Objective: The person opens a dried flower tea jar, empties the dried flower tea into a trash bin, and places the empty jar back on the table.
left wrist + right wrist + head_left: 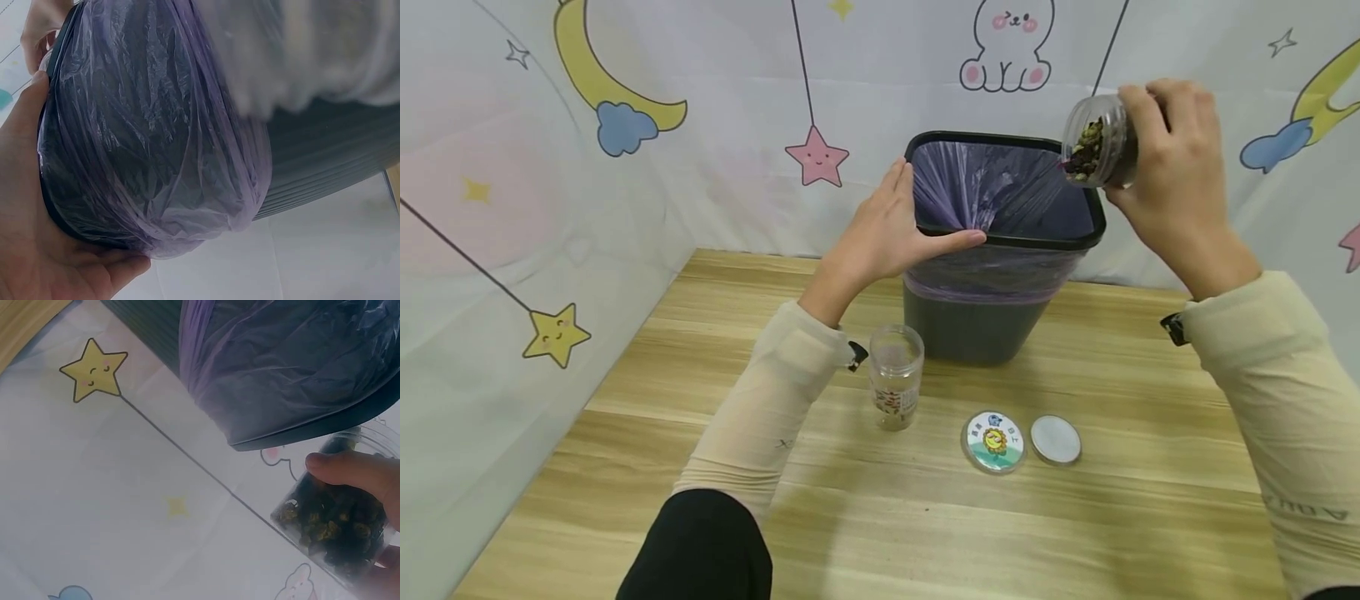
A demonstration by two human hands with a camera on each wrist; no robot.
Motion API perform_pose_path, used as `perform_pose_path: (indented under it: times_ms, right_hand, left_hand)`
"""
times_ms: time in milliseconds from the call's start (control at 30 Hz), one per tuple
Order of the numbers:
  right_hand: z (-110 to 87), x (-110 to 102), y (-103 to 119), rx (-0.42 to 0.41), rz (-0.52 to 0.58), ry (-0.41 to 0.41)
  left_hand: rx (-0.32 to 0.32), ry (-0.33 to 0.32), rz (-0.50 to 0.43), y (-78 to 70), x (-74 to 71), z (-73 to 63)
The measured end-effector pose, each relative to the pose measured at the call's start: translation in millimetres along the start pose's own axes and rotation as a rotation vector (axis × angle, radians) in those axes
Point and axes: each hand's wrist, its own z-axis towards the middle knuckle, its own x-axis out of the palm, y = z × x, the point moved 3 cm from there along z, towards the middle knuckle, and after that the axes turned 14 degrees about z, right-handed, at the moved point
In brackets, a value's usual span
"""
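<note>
My right hand [1187, 167] grips a clear plastic jar [1101, 142] and holds it tipped sideways at the right rim of a dark trash can [977, 325]. Dark and yellow-green dried bits [331, 531] lie inside the jar. At the can's front left corner, my left hand [887, 225] holds the black rim, thumb along the front and fingers along the left side. A purplish bag [150, 125] lines the can and folds down over its outside. An open clear jar [897, 379] stands upright by the can, below my left wrist.
A round lid [994, 442] with a flower picture lies on the wooden table [715, 333], beside a plain whitish disc [1056, 439]. Behind the can hangs a white cloth [865, 83] printed with stars, moons and a cartoon animal.
</note>
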Motion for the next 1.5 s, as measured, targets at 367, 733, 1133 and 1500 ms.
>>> perform_pose_path:
  times_ms: [367, 733, 1133, 1500]
  right_hand:
    - [3.6, -3, 5, -0.042, -0.008, -0.025]
    - [1.5, -3, 8, -0.049, -0.014, -0.030]
    - [1.3, -2, 10, -0.086, -0.056, -0.025]
    - [-2.9, -1, 9, -0.095, -0.048, -0.033]
  left_hand:
    - [-0.010, 0.009, 0.005, 0.0, -3.3, 2.5]
    - [-0.003, 0.045, 0.020, 0.0, -5.5, 3.0]
    - [-0.008, 0.051, 0.022, -1.0, -6.2, 1.5]
    - [-0.015, 0.048, 0.038, -3.9, -6.4, -1.1]
